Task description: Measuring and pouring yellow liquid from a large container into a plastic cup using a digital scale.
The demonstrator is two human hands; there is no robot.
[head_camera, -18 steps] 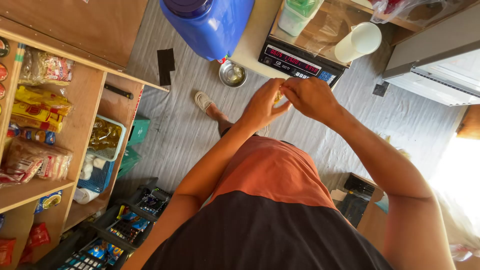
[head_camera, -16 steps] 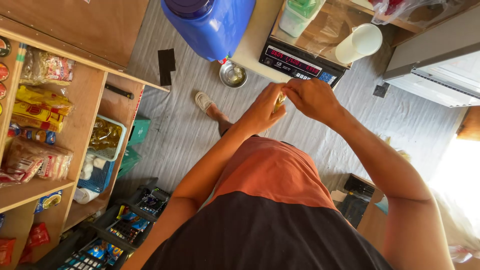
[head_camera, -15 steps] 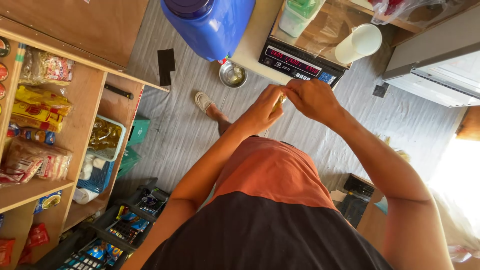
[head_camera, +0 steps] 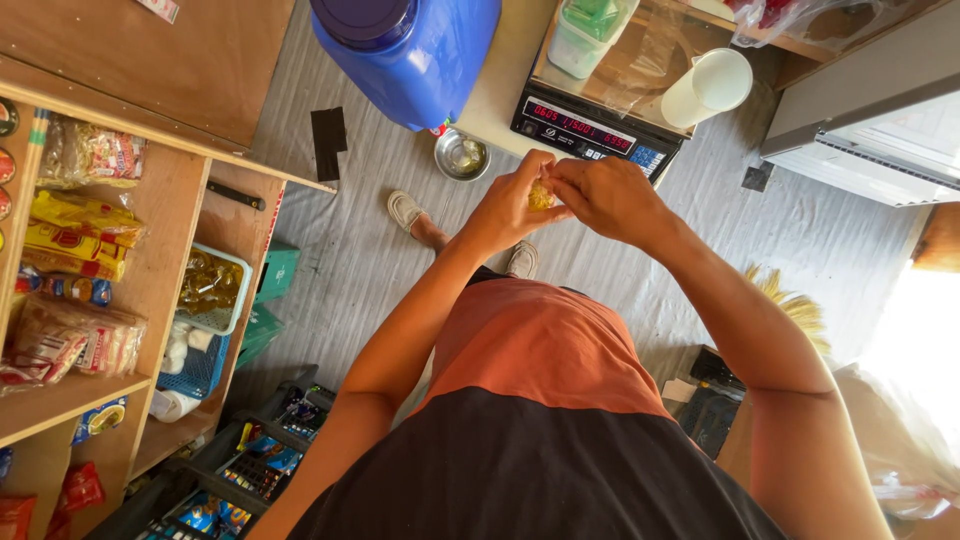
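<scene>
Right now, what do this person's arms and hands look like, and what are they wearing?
Both arms are bare to the shoulder, with no sleeves showing. The left hand and right hand carry no gloves, and no watch shows. The sleeveless top is orange above, black below.

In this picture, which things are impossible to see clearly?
- Small yellow item, head view: mostly wrapped by the left hand and right hand; its kind is unclear.
- Blue jug: cut off by the top edge.
- Metal bowl: contents too small.
</scene>
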